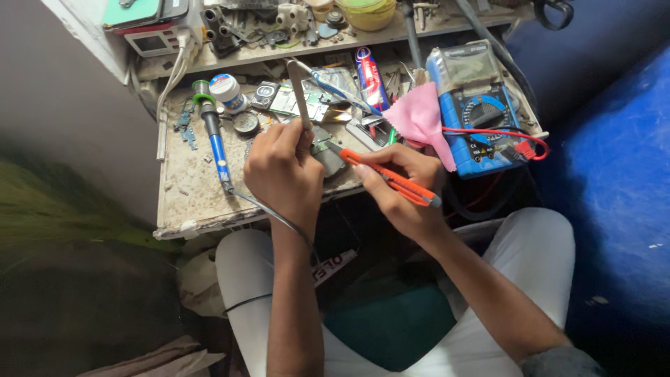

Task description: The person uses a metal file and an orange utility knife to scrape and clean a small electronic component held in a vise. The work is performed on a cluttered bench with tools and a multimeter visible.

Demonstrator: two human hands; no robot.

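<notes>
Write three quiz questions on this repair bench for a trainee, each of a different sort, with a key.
1. True or false: the right hand grips an orange-handled tool.
2. Which hand holds the grey metal tool upright? A left hand B right hand
3. Fill in: a pink cloth lies beside the blue ____.

Key: 1 true; 2 A; 3 multimeter.

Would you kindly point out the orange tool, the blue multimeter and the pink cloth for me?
orange tool (391,180): head view, middle of its orange handle, held in the right hand.
blue multimeter (481,115): head view, its dial face.
pink cloth (422,119): head view, centre of the cloth.
</notes>
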